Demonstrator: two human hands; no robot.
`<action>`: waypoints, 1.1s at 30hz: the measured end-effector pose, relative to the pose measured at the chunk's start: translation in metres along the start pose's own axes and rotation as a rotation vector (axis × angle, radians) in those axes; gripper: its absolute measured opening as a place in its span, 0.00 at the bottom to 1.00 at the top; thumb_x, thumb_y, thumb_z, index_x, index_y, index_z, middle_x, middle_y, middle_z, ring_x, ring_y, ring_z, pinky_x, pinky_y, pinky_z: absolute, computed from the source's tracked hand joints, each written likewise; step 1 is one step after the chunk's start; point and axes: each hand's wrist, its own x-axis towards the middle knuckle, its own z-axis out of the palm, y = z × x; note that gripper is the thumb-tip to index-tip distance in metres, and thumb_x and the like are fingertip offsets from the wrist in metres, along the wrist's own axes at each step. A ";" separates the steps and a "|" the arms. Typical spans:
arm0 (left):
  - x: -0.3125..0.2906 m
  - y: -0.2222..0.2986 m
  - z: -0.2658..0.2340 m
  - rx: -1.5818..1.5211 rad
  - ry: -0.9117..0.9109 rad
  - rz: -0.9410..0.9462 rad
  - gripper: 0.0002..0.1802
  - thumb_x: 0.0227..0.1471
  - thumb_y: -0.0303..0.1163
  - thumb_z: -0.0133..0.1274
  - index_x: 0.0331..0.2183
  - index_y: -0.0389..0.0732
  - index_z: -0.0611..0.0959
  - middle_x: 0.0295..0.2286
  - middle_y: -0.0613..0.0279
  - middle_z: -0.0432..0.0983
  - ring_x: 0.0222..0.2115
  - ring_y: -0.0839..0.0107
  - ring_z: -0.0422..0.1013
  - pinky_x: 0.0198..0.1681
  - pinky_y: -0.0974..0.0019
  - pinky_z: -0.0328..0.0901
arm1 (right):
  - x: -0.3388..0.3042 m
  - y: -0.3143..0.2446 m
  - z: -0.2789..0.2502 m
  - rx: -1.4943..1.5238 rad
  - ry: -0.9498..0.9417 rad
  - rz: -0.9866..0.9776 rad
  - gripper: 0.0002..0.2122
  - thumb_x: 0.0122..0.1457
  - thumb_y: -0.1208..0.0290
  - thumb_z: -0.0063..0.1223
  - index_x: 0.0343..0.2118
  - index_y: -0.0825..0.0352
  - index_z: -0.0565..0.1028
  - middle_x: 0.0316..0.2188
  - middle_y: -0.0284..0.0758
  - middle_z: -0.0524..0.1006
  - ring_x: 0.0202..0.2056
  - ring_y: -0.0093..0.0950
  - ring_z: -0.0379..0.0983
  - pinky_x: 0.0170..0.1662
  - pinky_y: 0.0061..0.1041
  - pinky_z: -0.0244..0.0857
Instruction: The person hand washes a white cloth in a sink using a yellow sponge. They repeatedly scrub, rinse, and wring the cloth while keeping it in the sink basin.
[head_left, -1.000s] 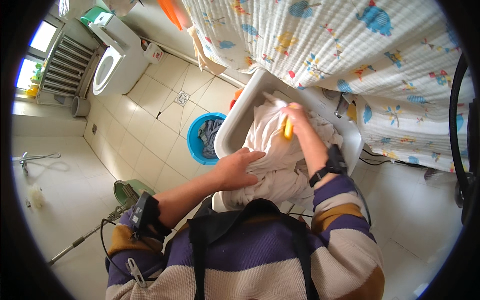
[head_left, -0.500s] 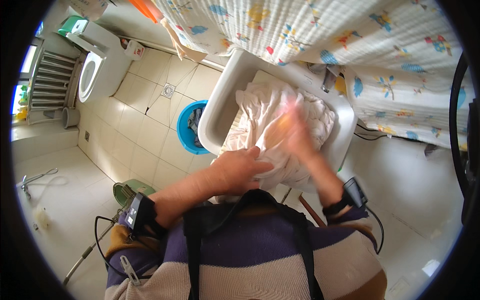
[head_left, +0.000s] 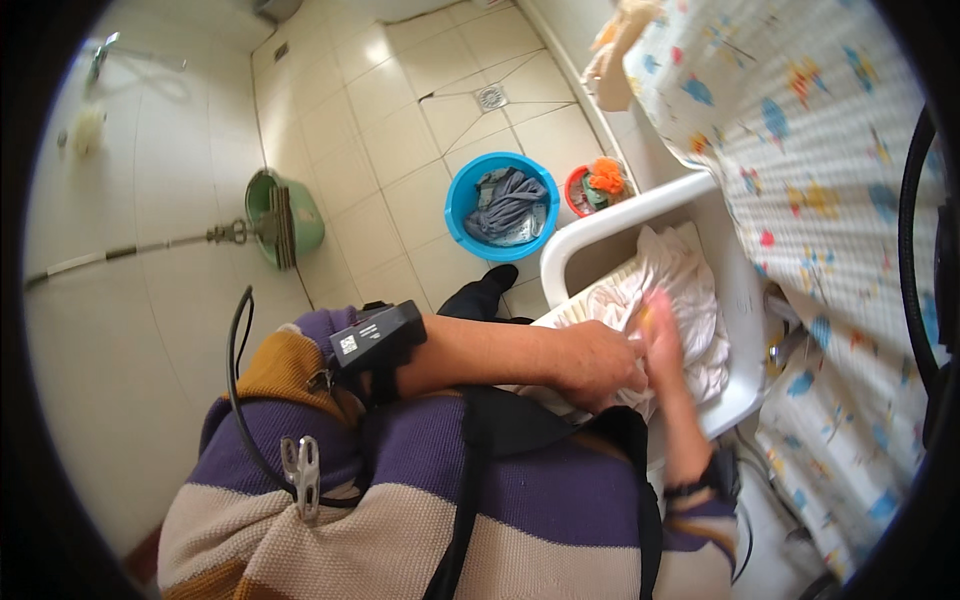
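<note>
White laundry (head_left: pixel 695 280) lies bunched in the white sink (head_left: pixel 645 208), partly over a ridged cream washboard (head_left: pixel 607 287). My left hand (head_left: pixel 600 362) is closed on the near part of the cloth, its fingertips partly hidden at the folds. Close against it, my right hand (head_left: pixel 662 340) is curled over the cloth and somewhat blurred. A bit of yellow shows at its fingers, looking like a soap bar, mostly covered by the hand.
Left of the sink, a blue basin (head_left: pixel 455 205) with grey-blue clothes stands on the tiles, beside a small red bucket (head_left: pixel 577 192). A mop (head_left: pixel 225 234) leans in a green bucket (head_left: pixel 308 230). A patterned curtain (head_left: pixel 800 150) hangs at the right; a faucet (head_left: pixel 785 345) is behind the sink.
My view has swung left, so the sink appears farther right and the mop bucket shows fully. My right hand has come back toward me, beside the left, which now grips cloth.
</note>
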 end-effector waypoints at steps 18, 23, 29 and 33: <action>0.003 -0.014 0.004 -0.148 0.077 0.032 0.27 0.47 0.42 0.61 0.51 0.52 0.82 0.46 0.48 0.71 0.46 0.46 0.75 0.47 0.49 0.70 | 0.028 -0.015 0.011 -0.280 0.006 -0.542 0.28 0.62 0.67 0.58 0.65 0.66 0.65 0.67 0.50 0.63 0.67 0.45 0.59 0.68 0.37 0.55; -0.001 -0.012 -0.001 -0.129 0.063 -0.049 0.28 0.47 0.41 0.60 0.52 0.52 0.81 0.47 0.47 0.71 0.47 0.46 0.74 0.47 0.48 0.70 | 0.120 0.013 -0.002 -0.391 0.140 -0.068 0.16 0.64 0.71 0.50 0.53 0.67 0.71 0.50 0.52 0.73 0.53 0.51 0.70 0.56 0.43 0.64; -0.002 -0.015 -0.008 -0.130 0.014 -0.082 0.29 0.48 0.41 0.59 0.54 0.53 0.79 0.46 0.47 0.71 0.45 0.47 0.74 0.47 0.48 0.70 | -0.025 -0.024 0.004 -0.260 -0.036 -0.405 0.15 0.63 0.67 0.54 0.51 0.64 0.73 0.57 0.46 0.72 0.57 0.47 0.69 0.59 0.40 0.64; 0.006 -0.012 -0.004 -0.109 0.010 -0.050 0.29 0.48 0.40 0.59 0.54 0.51 0.78 0.45 0.49 0.71 0.45 0.47 0.74 0.48 0.48 0.70 | -0.025 0.028 -0.007 -0.464 0.177 -0.370 0.17 0.62 0.65 0.57 0.54 0.61 0.73 0.60 0.47 0.69 0.60 0.48 0.67 0.62 0.44 0.62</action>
